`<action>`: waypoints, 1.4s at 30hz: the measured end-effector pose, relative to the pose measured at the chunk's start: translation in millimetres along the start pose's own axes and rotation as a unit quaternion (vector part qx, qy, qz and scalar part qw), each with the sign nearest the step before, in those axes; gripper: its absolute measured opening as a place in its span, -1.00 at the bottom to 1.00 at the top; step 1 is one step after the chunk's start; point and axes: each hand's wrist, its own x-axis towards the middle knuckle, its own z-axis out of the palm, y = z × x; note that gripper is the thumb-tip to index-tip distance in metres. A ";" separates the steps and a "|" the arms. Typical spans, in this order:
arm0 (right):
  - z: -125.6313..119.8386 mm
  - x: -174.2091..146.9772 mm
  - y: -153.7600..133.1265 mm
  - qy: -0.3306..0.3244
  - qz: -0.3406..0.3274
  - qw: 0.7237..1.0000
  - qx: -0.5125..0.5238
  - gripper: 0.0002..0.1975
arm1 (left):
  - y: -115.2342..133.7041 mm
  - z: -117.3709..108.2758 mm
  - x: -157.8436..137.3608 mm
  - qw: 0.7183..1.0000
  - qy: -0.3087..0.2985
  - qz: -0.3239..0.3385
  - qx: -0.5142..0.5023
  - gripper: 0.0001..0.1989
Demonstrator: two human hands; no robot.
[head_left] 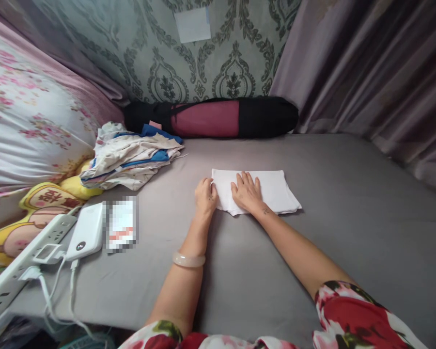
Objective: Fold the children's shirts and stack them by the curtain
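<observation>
A folded white cloth (276,191) lies flat on the grey bed sheet, its near right corner sticking out a little. At its left edge is my left hand (205,198), with fingers curled in and the thumb side against the fabric; the fingertips are partly hidden. My right hand (246,193) rests palm down on top of the cloth, left of its middle, with fingers stretched out and slightly spread. The cloth's exact kind cannot be made out while folded.
A crumpled pile of clothes (134,155) sits at the left. Nearer are a white power bank (87,228), a blurred-out flat object (121,225) and a power strip (32,257) with cables. A long black and maroon bag (207,118) lies along the wall.
</observation>
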 end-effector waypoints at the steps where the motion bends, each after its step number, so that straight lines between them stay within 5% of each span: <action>1: -0.6 -0.1 -0.1 -0.003 0.001 1.000 -0.001 -0.41 | -0.8 0.5 1.4 1.000 0.009 -0.012 -0.014 -0.71; 13: -3.1 6.4 -29.3 -0.028 -0.013 0.999 0.024 -0.41 | -8.8 -1.7 8.1 0.979 0.051 -0.146 -0.133 -0.71; 32: 3.3 13.3 -58.2 -0.021 -0.041 0.999 0.019 -0.43 | -16.2 -3.5 10.9 0.956 0.110 -0.176 -0.209 -0.73; 37: 11.5 14.6 -62.4 -0.015 -0.045 0.999 0.012 -0.44 | -23.3 -0.5 15.2 0.916 0.149 -0.211 -0.306 -0.78; 42: 14.7 16.0 -60.8 -0.006 -0.047 0.999 0.013 -0.44 | -21.4 -3.0 17.4 0.825 0.156 -0.296 -0.456 -0.81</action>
